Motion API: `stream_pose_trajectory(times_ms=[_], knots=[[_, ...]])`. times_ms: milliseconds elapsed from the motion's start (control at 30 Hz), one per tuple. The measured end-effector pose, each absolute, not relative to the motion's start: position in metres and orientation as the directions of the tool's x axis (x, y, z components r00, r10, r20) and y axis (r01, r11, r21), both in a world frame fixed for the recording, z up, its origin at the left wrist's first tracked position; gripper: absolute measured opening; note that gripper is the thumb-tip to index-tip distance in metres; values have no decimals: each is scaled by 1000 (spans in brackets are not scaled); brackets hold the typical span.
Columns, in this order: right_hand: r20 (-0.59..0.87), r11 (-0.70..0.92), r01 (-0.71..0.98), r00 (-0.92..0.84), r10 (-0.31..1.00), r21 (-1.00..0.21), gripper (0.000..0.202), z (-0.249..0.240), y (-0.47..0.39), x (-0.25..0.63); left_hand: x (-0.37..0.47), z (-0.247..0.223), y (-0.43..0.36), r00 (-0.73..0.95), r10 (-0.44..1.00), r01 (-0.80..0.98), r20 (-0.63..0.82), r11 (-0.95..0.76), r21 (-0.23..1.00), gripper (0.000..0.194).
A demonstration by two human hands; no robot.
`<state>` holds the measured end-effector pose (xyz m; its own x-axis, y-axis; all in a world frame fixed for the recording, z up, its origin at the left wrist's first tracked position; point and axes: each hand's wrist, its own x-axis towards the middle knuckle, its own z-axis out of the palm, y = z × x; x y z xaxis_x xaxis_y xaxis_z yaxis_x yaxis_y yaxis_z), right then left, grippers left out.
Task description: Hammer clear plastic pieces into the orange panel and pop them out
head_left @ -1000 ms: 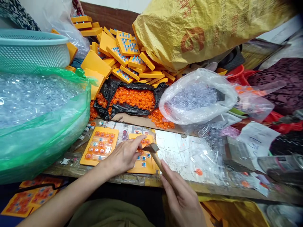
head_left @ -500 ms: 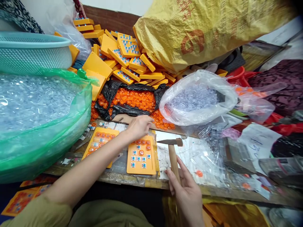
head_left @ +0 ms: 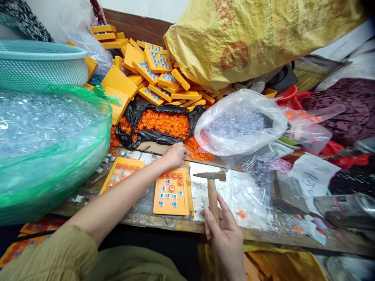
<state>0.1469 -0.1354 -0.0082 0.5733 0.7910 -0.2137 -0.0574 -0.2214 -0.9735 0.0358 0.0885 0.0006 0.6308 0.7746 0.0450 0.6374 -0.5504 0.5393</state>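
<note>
My right hand (head_left: 225, 234) is wrapped round the wooden handle of a hammer (head_left: 213, 195), whose metal head points up and away from me. My left hand (head_left: 175, 155) reaches across to the edge of the loose orange caps (head_left: 199, 151), its fingers curled together; whatever they pinch is hidden. Below that hand lies a yellow panel (head_left: 170, 208) with small blue-and-white switches, a row of orange caps along its top and one cap near its middle. A second yellow panel (head_left: 117, 164) with orange caps is partly covered by my left forearm.
A black bag (head_left: 140, 138) of orange caps lies behind the board. Clear plastic pieces fill a green bag (head_left: 101, 136) at left and a white bag (head_left: 234, 150) at right. Yellow cases (head_left: 187, 95) are heaped behind, beside a yellow sack (head_left: 193, 50). A glass jar (head_left: 336, 207) lies at right.
The view has shifted slightly, moving most things a little left. My left hand stays by the loose orange caps with its fingers curled. The hammer remains in my right hand.
</note>
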Motion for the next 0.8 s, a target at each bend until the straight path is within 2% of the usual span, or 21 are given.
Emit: stream_pose_trajectory(times_ms=[133,267,400,567,667,800], knots=[[-196,-235,4,540,818,-972,69,-13,-141,153,13,12,55,608,788,615,100,-547,568,24],[-50,-205,255,507,860,-945,50,-17,-148,156,-36,21,-3,564,808,516,172,-507,690,32],[185,24,496,279,942,-868,37,-8,-151,150,-65,13,-42,540,828,504,152,-462,730,34],[349,251,622,38,936,-741,52,12,-150,140,-62,2,-49,509,842,485,177,-451,750,39],[337,283,658,-48,940,-698,55,16,-151,139,-59,2,-49,506,843,499,183,-459,736,40],[223,236,694,-111,969,-680,49,12,-153,139,-63,2,-53,500,855,507,138,-418,754,44]])
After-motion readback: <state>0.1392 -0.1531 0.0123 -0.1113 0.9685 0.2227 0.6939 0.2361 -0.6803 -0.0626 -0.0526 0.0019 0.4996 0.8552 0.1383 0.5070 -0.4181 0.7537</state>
